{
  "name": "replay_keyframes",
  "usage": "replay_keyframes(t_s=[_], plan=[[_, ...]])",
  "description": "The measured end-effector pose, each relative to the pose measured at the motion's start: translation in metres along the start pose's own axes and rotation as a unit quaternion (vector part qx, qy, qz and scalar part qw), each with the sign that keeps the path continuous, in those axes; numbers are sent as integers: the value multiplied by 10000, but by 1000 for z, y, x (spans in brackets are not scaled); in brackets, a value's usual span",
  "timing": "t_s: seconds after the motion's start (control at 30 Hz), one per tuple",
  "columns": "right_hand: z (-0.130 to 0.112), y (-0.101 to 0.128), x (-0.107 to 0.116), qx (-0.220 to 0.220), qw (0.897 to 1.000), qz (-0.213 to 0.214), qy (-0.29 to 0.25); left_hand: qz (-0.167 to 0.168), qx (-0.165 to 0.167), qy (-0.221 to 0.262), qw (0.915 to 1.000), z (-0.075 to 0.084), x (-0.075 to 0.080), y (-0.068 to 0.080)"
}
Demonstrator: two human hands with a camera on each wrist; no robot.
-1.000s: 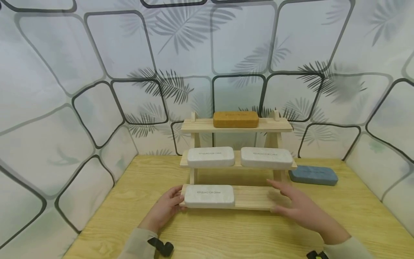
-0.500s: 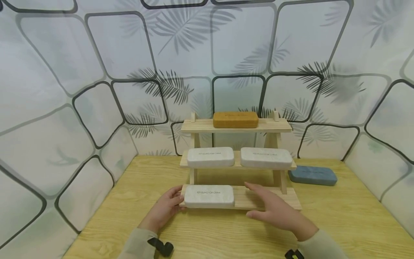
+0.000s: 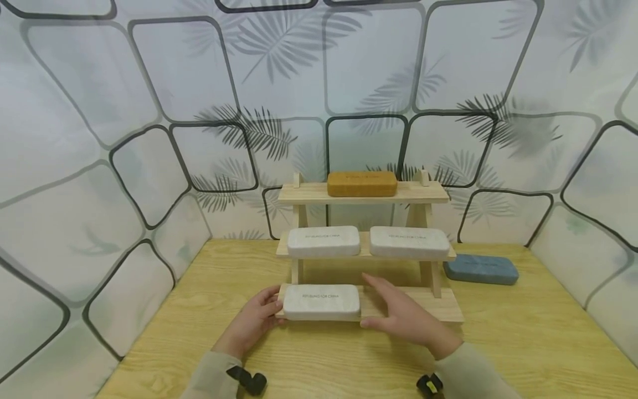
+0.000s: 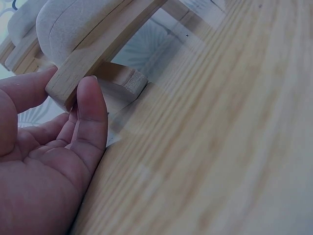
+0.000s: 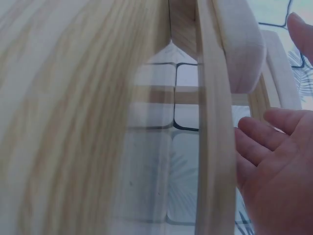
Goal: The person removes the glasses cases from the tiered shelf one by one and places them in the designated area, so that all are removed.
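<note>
A three-tier wooden rack (image 3: 435, 308) stands on the table. One white case (image 3: 321, 302) lies on the left half of its bottom shelf. My left hand (image 3: 273, 306) holds that shelf's left end; the left wrist view shows the thumb (image 4: 93, 110) and a finger pinching the board's end (image 4: 73, 81). My right hand (image 3: 380, 302) hovers open over the shelf, its fingers straight and close to the case's right end. In the right wrist view its relaxed fingers (image 5: 264, 139) lie beside the shelf's edge (image 5: 212, 147), below the white case (image 5: 239, 46).
Two more white cases (image 3: 323, 241) (image 3: 410, 242) lie on the middle shelf and a brown case (image 3: 362, 183) on the top one. A blue case (image 3: 480, 269) lies on the wooden table (image 3: 528, 338) to the rack's right. Patterned cloth walls close in the sides and back.
My right hand has slid left along the bottom shelf, from its right end to just beside the white case. The left hand and the cases have stayed put.
</note>
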State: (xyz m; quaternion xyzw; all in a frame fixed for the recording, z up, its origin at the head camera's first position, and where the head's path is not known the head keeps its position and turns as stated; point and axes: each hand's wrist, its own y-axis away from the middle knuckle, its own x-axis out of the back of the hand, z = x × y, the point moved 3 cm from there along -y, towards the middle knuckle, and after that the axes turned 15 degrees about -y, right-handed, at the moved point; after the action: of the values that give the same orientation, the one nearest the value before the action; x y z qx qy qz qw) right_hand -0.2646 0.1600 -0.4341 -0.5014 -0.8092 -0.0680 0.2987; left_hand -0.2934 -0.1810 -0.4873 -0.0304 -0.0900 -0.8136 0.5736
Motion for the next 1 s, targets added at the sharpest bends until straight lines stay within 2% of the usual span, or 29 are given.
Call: replay_keyframes(t_s=[0.27, 0.53, 1.0], plan=[[-1, -8, -9, -105, 9999, 58, -97, 18, 31, -17, 10000, -1, -1, -1], [-3, -16, -20, -225, 9988, -130, -407, -8, 16, -65, 10000, -1, 0, 0], [-8, -24, -33, -126, 9998, -125, -66, 46, 118, -9, 9999, 0, 0, -1]])
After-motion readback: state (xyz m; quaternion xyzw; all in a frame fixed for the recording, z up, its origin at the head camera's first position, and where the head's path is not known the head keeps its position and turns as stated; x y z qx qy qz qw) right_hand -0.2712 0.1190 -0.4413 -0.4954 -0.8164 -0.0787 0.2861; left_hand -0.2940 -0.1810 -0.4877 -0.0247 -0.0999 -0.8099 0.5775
